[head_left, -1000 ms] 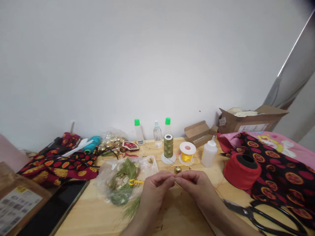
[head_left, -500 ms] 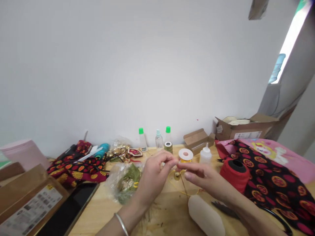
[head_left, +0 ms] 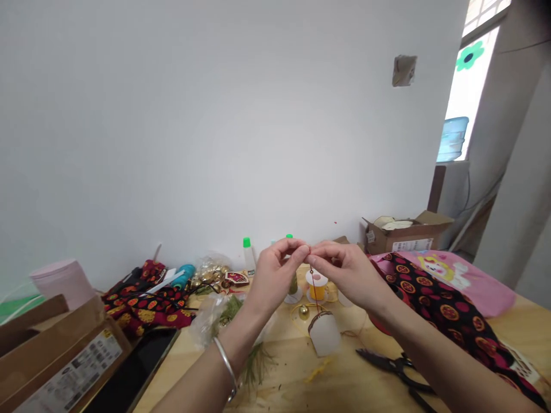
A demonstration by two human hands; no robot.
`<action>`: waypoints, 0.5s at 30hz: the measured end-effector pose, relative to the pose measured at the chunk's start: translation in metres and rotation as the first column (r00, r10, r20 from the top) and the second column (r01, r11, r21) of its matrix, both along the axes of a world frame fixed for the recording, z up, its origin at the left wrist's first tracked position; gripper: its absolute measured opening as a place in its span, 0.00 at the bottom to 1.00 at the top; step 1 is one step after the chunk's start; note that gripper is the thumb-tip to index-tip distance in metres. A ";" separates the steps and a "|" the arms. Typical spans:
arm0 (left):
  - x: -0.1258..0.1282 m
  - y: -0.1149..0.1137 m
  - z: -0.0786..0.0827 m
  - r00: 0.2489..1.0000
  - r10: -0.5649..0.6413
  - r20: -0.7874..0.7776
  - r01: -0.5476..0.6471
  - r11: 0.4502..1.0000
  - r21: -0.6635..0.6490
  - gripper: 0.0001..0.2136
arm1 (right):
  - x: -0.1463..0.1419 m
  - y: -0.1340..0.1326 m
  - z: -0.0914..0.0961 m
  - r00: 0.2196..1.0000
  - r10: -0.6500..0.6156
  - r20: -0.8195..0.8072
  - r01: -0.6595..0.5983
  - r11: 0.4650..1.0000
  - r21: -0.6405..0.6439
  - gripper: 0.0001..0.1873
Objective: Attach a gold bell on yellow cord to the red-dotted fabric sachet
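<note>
My left hand (head_left: 275, 275) and my right hand (head_left: 348, 275) are raised and meet at the fingertips, both pinching a thin dark red cord (head_left: 312, 281). A pale flat tag (head_left: 324, 335) with a dark upper edge hangs from that cord above the table. Below my hands, a small gold bell (head_left: 303, 311) rests among loops of yellow cord (head_left: 297, 312). A spool of yellow cord (head_left: 317, 285) stands just behind it, partly hidden by the hanging cord. A plastic bag of green pine sprigs (head_left: 210, 318) lies below my left hand.
Black-handled pliers (head_left: 398, 370) lie on the wooden table (head_left: 344, 390) at the right. Red-patterned black cloth (head_left: 447, 312) and a cardboard box (head_left: 407, 238) stand beyond them. On the left are a parcel box (head_left: 64, 367) and a black tablet (head_left: 133, 367).
Both hands have risen, and the pale tag now hangs from the pinched cord. The view has tilted upward, so the table sits lower in the frame.
</note>
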State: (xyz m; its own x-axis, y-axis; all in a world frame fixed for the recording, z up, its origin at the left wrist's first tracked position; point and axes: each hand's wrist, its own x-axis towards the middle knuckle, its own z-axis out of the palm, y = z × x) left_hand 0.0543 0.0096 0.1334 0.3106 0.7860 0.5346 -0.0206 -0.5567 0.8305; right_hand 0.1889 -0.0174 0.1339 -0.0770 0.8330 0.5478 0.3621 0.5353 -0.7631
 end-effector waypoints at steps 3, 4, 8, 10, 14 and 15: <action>0.008 -0.002 -0.010 0.981 -0.115 0.159 0.147 0.967 -0.206 0.14 | 0.000 0.007 -0.002 0.992 -0.113 0.048 0.107 0.988 0.110 0.09; 0.011 -0.002 -0.013 0.972 -0.151 0.177 0.191 0.952 -0.238 0.16 | 0.001 0.009 -0.003 0.991 -0.131 0.041 0.126 0.986 0.106 0.09; 0.014 -0.003 -0.024 0.965 -0.194 0.178 0.235 0.938 -0.255 0.13 | 0.003 0.013 -0.005 0.990 -0.077 -0.116 0.075 0.997 -0.019 0.09; 0.012 -0.002 -0.027 0.976 -0.163 0.142 0.196 0.946 -0.260 0.11 | 0.005 0.011 -0.001 0.970 -0.042 -0.240 0.021 0.996 -0.089 0.10; 0.005 -0.001 -0.039 0.979 -0.201 -0.021 0.187 0.944 -0.273 0.11 | 0.006 0.004 0.010 0.932 -0.024 -0.361 -0.027 0.990 -0.136 0.11; 0.004 -0.001 -0.043 0.974 -0.218 -0.063 0.192 0.942 -0.276 0.11 | 0.006 0.002 0.013 0.929 -0.022 -0.369 -0.028 0.991 -0.132 0.12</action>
